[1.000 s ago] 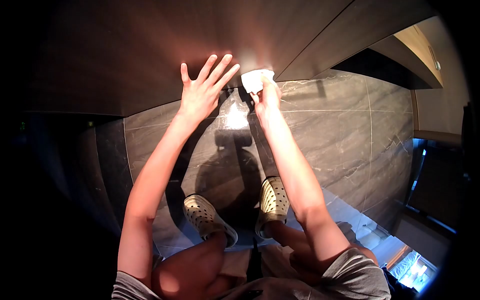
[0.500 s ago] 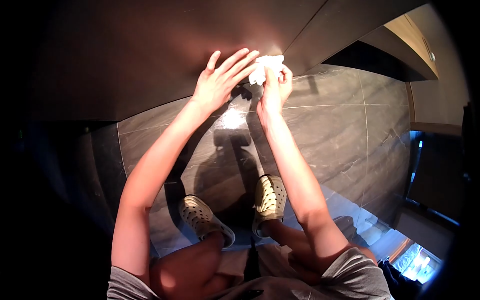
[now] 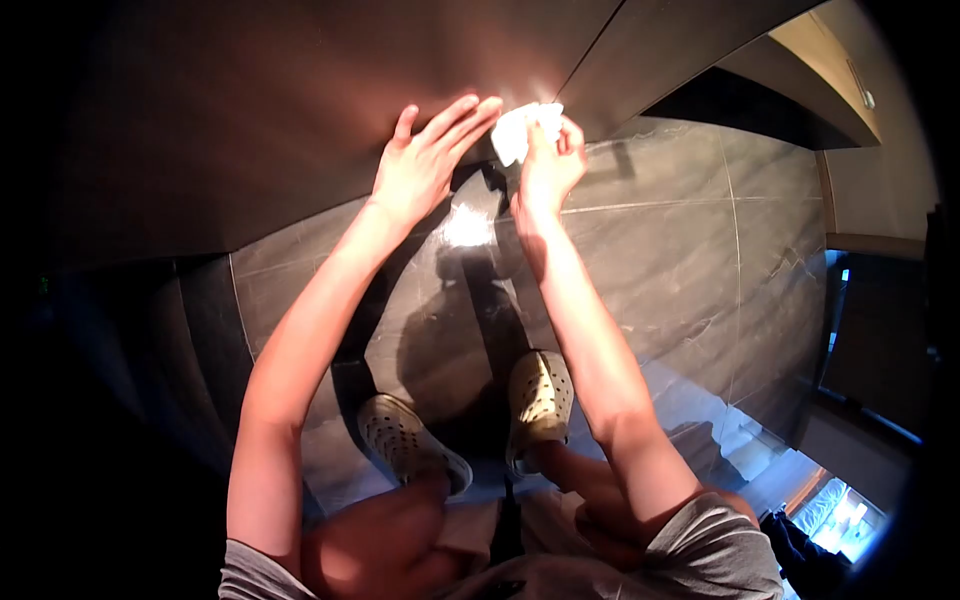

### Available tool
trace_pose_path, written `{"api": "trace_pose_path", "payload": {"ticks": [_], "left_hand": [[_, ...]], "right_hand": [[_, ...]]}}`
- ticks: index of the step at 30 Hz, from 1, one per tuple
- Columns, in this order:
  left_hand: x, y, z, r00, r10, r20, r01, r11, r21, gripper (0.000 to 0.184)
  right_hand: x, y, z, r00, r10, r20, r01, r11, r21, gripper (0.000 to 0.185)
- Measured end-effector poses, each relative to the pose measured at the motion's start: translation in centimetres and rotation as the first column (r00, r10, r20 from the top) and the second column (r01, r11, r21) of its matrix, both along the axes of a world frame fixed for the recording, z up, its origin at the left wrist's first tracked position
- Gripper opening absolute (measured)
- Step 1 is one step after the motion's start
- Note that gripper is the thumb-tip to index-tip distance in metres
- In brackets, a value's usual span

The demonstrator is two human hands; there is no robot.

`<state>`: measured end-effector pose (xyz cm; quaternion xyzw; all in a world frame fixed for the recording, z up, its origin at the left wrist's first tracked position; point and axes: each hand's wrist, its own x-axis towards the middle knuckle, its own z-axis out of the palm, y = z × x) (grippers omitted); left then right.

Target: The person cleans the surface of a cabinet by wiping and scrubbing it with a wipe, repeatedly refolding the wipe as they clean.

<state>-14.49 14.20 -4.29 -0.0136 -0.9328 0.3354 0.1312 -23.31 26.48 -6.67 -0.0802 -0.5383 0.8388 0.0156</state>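
A crumpled white tissue or cloth (image 3: 511, 135) is pinched in my right hand (image 3: 548, 168), against or close to the lower part of a dark panel (image 3: 300, 110). To its left, my left hand (image 3: 420, 165) has its fingers stretched out and holds nothing. Its fingertips reach toward the tissue and lie at or near the panel; whether they touch is unclear. A thin vertical seam (image 3: 590, 50) runs up the panel just beyond my right hand.
Grey marbled floor tiles (image 3: 650, 260) spread below the panel. My feet in pale clogs (image 3: 540, 395) stand on them, with my shadow in front. A dark recess (image 3: 740, 105) lies at the right, and a brightly lit area (image 3: 845, 520) shows at lower right.
Both hands have shifted slightly to the left and up in view, the tissue moving with my right hand. The left hand stays spread.
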Motion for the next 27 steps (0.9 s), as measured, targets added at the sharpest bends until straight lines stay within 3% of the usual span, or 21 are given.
{"api": "trace_pose_path", "payload": {"ticks": [2, 6, 9, 13, 16, 19, 23, 26, 27], "left_hand": [[0.2, 0.1, -0.1, 1.0, -0.01, -0.024, 0.01, 0.999, -0.036, 0.092], [0.0, -0.2, -0.8, 1.0, -0.015, -0.008, 0.015, 0.998, -0.056, 0.092], [-0.4, -0.6, -1.1, 1.0, -0.015, -0.016, 0.014, 0.998, -0.067, 0.092], [-0.6, -0.4, -1.2, 0.999, -0.019, -0.042, 0.017, 0.998, -0.052, 0.093], [-0.2, 0.0, -1.6, 0.999, -0.017, -0.037, 0.016, 0.999, -0.035, 0.093], [-0.5, -0.3, -1.8, 0.999, -0.029, -0.023, 0.029, 1.0, -0.01, 0.094], [-0.8, -0.4, -1.6, 0.998, -0.026, -0.056, 0.024, 0.999, -0.024, 0.091], [-0.4, 0.0, -2.0, 0.998, -0.02, -0.053, 0.017, 0.999, -0.05, 0.09], [-0.4, 0.0, -1.9, 0.998, -0.021, -0.053, 0.019, 0.999, -0.047, 0.089]], "right_hand": [[0.0, 0.1, 0.0, 0.997, -0.022, -0.08, 0.025, 0.999, 0.031, 0.023], [-0.6, 0.6, -2.2, 0.983, -0.004, 0.184, -0.001, 1.0, 0.024, 0.02], [-0.2, 0.9, -0.5, 0.991, 0.005, -0.137, 0.007, 0.996, 0.087, 0.022], [-0.3, 0.5, -0.3, 0.992, -0.001, -0.129, 0.016, 0.993, 0.12, 0.019], [-1.4, 1.0, -2.5, 0.981, -0.004, 0.193, -0.033, 0.981, 0.191, 0.019], [-0.7, 0.9, -1.1, 0.991, 0.001, -0.135, 0.014, 0.994, 0.11, 0.018], [-0.7, 0.5, -0.7, 0.985, -0.046, -0.166, 0.071, 0.986, 0.151, 0.019], [-1.3, 0.9, -3.3, 0.987, -0.061, 0.146, 0.03, 0.978, 0.208, 0.019], [-1.3, 1.1, -3.2, 0.996, -0.048, 0.069, 0.035, 0.982, 0.186, 0.019]]}}
